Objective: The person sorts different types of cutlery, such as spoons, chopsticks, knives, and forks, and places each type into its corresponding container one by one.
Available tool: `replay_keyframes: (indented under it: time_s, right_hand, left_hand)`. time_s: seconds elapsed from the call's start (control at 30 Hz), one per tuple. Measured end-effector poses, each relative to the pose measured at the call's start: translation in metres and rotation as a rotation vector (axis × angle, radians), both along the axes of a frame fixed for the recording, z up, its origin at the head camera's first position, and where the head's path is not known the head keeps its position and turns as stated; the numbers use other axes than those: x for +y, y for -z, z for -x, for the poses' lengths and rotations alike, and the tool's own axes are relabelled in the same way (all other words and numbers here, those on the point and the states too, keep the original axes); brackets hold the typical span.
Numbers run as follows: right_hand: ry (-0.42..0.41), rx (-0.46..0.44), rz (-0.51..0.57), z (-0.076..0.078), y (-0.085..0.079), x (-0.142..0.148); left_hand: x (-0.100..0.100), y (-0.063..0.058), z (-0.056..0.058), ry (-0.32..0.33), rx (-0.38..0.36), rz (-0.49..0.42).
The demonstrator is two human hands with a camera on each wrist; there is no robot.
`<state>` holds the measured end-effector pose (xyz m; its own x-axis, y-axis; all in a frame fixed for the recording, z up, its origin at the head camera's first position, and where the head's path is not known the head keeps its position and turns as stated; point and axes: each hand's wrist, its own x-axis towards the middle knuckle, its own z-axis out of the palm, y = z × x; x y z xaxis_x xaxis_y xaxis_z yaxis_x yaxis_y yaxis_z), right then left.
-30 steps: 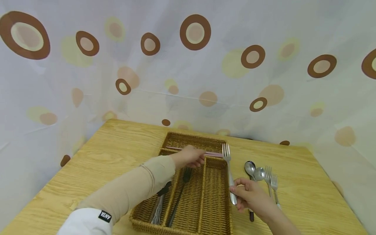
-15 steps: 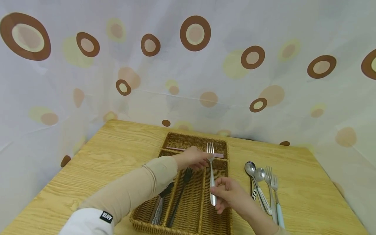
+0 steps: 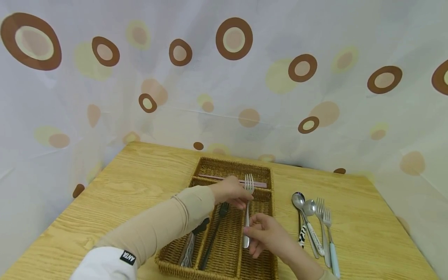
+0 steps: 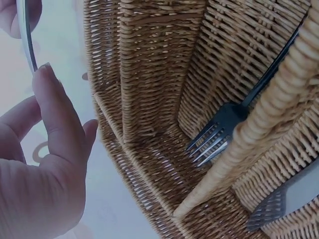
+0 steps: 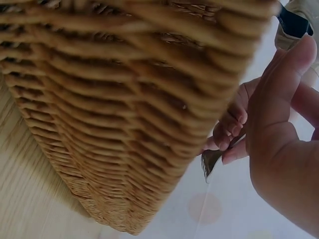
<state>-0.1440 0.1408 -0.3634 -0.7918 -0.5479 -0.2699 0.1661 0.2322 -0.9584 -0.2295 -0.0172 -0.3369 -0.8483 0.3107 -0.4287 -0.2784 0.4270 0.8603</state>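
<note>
As left grip [image 3: 232, 192] and right grip [image 3: 268, 235] pinch a silver fork [image 3: 247, 219], wicker tray [image 3: 229, 243] on wood-grain table [image 3: 150, 175], spotted sheeting [image 3: 210, 85] behind

A yellowish wood-grained surface [image 3: 140, 179] has a whitish, creased wall covering [image 3: 210, 85] rising behind its far edge and along its left and right sides. High above the surface, the covering carries brown-ringed circles [image 3: 234, 38] among blurred yellow spots [image 3: 280, 76] and peach spots [image 3: 249, 118]. Small solid brown ovals [image 3: 198, 146] sit low, near the surface's edges. The light over the surface is soft and even.
</note>
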Motion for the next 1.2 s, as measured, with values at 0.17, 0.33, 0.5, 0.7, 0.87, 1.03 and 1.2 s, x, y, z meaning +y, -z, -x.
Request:
replay_keyframes:
  time_s: [0.17,0.33,0.5,0.7,0.87,1.03,1.2]
  right_hand:
    - [-0.012,0.006,-0.007,0.000,-0.002,0.000]
    - [0.001,0.017,-0.024,0.001,-0.002,0.008]
    - [0.023,0.018,-0.045,0.002,-0.003,0.016]
    - [0.033,0.027,-0.068,0.002,-0.005,0.022]
    - [0.039,0.020,-0.067,0.002,-0.006,0.027]
    - [0.036,0.011,-0.061,0.002,-0.006,0.029]
    - [0.018,0.016,-0.054,0.001,-0.005,0.029]
  left_hand:
    - [-0.003,-0.003,0.000,0.012,0.029,0.045]
    - [-0.012,0.001,0.001,0.045,0.041,0.104]
    - [-0.021,0.005,0.003,0.086,0.067,0.220]
    - [-0.026,0.013,0.001,0.124,0.067,0.259]
    - [-0.021,0.019,-0.004,0.165,0.123,0.366]
    - [-0.015,0.028,-0.009,0.228,0.165,0.517]
    - [-0.008,0.036,-0.012,0.248,0.172,0.583]
